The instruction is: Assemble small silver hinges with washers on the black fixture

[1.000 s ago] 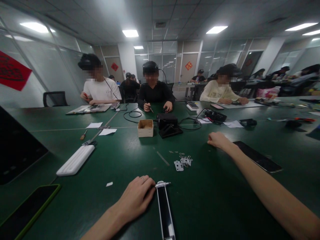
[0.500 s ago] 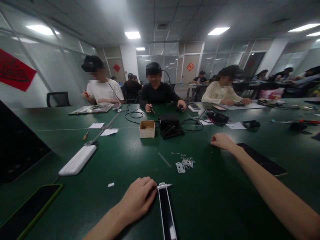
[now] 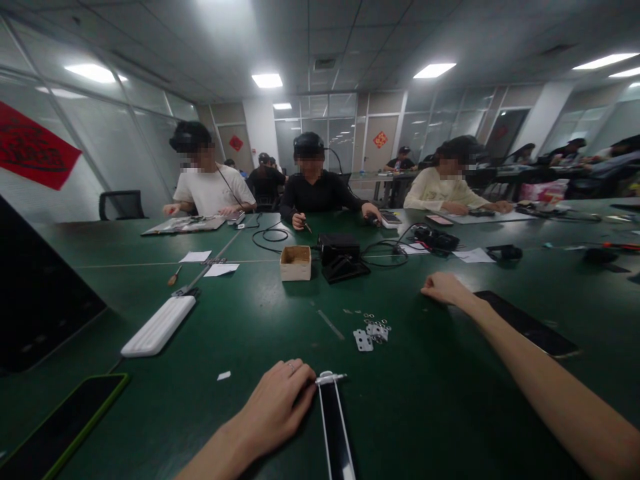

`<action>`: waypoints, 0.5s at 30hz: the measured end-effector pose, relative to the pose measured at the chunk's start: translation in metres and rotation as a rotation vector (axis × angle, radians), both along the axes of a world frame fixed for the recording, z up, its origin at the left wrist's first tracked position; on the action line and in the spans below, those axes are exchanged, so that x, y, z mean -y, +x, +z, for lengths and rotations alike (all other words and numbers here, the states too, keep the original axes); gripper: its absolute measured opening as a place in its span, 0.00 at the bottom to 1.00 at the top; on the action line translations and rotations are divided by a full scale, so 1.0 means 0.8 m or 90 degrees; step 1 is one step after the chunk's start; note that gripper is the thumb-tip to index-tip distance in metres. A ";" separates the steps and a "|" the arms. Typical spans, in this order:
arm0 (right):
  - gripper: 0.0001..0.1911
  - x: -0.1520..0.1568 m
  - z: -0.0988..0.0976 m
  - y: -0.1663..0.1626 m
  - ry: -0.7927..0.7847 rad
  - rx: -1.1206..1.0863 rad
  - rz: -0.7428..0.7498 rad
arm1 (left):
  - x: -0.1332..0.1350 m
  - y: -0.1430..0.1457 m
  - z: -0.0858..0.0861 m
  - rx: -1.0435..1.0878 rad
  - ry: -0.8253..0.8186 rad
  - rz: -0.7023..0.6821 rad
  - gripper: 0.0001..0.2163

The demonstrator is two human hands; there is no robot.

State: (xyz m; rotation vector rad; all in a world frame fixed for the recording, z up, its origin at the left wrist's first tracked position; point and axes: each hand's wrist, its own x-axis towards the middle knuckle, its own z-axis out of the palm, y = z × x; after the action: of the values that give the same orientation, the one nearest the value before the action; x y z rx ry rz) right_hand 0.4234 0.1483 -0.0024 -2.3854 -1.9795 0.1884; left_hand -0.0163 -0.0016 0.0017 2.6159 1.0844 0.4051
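My left hand (image 3: 277,403) rests on the table with its fingers bent and pressed together. Their tips meet the upper left corner of a long narrow metal frame (image 3: 327,420) with a dark inside and a crosspiece at its far end. The frame runs out of view at the bottom. Farther out on the right, my right hand (image 3: 444,288) lies curled on the table, and its fingertips are hidden. Between the hands and beyond them are flat metal plates with holes (image 3: 363,340) and several small rings (image 3: 371,316).
A dark phone (image 3: 527,323) lies beside my right forearm. At left are a green-edged phone (image 3: 65,427), a white bar-shaped case (image 3: 160,327) and a black screen (image 3: 40,300). Ahead stand a small box (image 3: 295,272) and a black device (image 3: 340,250). Several people sit opposite.
The whole view has shifted slightly downward in the frame. Both my hands and the metal frame keep their places on the table. The person opposite at left has lowered a hand.
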 end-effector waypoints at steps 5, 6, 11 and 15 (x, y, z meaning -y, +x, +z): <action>0.09 0.001 -0.001 -0.003 -0.005 0.008 -0.008 | 0.000 -0.001 -0.002 -0.004 -0.004 0.002 0.06; 0.09 0.001 -0.001 -0.004 -0.006 0.011 -0.009 | 0.000 -0.001 -0.003 -0.004 -0.004 0.002 0.06; 0.09 0.001 0.000 -0.009 -0.009 0.027 -0.009 | 0.000 -0.002 -0.003 -0.004 -0.005 0.000 0.06; 0.08 0.005 0.005 -0.016 -0.015 0.028 -0.010 | 0.000 -0.002 -0.002 -0.002 -0.007 0.000 0.06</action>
State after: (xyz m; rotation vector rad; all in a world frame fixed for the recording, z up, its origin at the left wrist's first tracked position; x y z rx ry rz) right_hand 0.4104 0.1444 0.0017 -2.4394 -1.9872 0.1599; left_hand -0.0178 -0.0017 0.0002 2.6073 1.0841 0.3945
